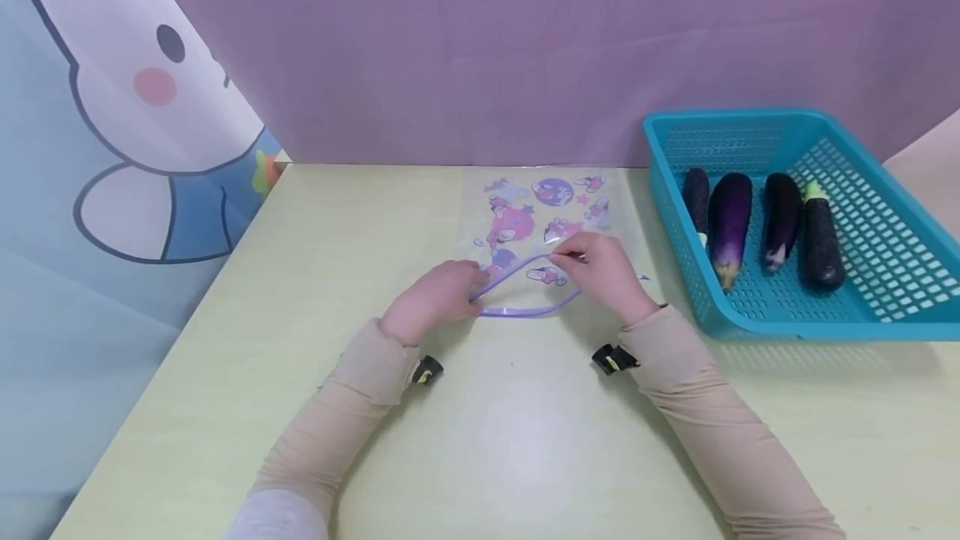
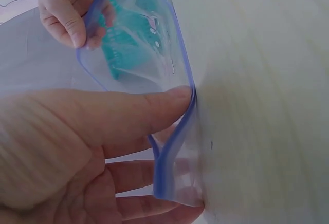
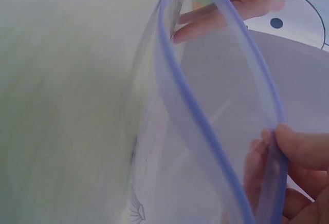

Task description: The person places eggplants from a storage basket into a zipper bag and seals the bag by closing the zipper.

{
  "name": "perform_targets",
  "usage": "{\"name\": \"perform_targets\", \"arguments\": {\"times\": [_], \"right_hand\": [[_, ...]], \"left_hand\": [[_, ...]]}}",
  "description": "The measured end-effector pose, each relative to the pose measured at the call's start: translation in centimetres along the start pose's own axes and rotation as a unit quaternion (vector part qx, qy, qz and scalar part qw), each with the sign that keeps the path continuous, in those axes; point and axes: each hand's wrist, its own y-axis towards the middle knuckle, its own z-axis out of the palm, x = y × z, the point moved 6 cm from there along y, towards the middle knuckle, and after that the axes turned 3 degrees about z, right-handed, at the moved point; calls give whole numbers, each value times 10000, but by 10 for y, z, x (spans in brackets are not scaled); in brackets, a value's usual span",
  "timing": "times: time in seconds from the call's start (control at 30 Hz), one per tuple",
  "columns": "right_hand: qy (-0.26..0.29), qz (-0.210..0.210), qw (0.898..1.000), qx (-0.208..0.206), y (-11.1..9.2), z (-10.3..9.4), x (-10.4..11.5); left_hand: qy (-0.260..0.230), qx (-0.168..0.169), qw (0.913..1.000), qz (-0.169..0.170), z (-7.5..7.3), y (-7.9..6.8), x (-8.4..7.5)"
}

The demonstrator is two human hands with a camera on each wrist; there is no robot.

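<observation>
A clear zip-lock bag [image 1: 512,225] with pink and purple cartoon prints lies on the table, its purple-edged mouth spread apart toward me. My left hand [image 1: 442,298] holds the left end of the mouth; in the left wrist view its thumb [image 2: 154,106] presses against the purple zip strip [image 2: 182,44]. At the mouth's right side, my right hand [image 1: 603,273] pinches the upper edge between thumb and fingers, lifting it off the lower edge. Through the right wrist view, a wide gap shows between the two strips. The bag looks flat, with nothing seen inside.
To the right stands a blue-green plastic basket [image 1: 772,330] holding several eggplants [image 1: 729,223]. A purple backdrop [image 1: 465,57] rises behind the pale table [image 1: 510,440], and a blue cartoon cloth [image 1: 97,340] hangs at the left.
</observation>
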Motion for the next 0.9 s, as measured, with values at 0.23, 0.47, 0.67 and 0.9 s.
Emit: {"name": "perform_targets", "arguments": {"times": [0.23, 0.47, 0.67, 0.9], "right_hand": [[231, 2, 9993, -294, 2, -3, -2], [263, 71, 9992, -298, 4, -6, -4], [236, 238, 9993, -159, 3, -5, -8], [312, 850, 9959, 87, 4, -2, -18]], "left_hand": [[-330, -89, 9994, -63, -3, 1, -1], [-681, -116, 9975, -175, -6, 2, 2], [-1165, -710, 9896, -455, -7, 9, 8], [-1890, -2071, 9594, -310, -15, 15, 14]]}}
